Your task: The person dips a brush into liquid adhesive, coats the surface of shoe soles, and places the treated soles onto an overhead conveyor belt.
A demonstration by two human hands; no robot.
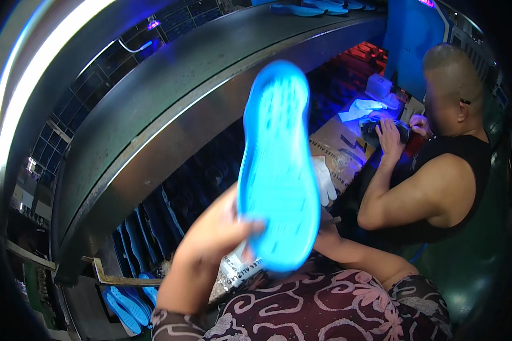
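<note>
A bright blue shoe sole [280, 165] fills the middle of the view, held up almost upright. My left hand [224, 224] grips it near its lower end, with the thumb lying across the near face. Behind the sole's lower right edge is my right hand [326, 234], mostly hidden. A short, thin dark rod end [334, 220] sticks out beside that hand; what it belongs to does not show. The fingers of the right hand cannot be made out.
A dark conveyor belt [170, 85] curves across, with blue soles [310, 9] at its far end. More soles [128, 310] sit at lower left. At right a co-worker [444, 165] handles a dark item beside a cardboard box [338, 145] and a white glove [324, 181].
</note>
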